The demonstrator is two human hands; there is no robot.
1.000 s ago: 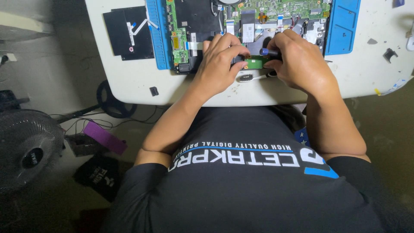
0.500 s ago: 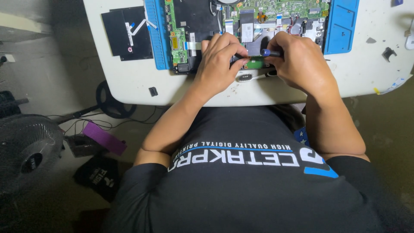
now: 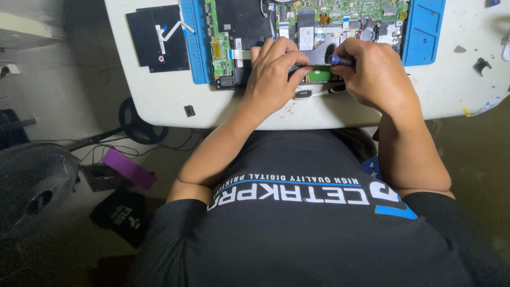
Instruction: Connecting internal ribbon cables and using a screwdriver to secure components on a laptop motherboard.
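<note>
I log: white label [image 3: 306, 38], rectangular, at 12 o'clock on opened laptop [image 3: 249, 32]. Blue mat [image 3: 422, 32] under it, strips at 10 and 2 o'clock. Small green board [image 3: 320, 74] at centre, between hands. Left hand [image 3: 273, 74] curled, fingertips pressed at board edge. Right hand [image 3: 372, 72] closed round blue-tipped screwdriver [image 3: 340, 60], tip toward board. One black panel [image 3: 158, 37] at 10 o'clock. One fan [image 3: 32, 186] at 8 o'clock, on floor. Two hands hide board's ends.
</note>
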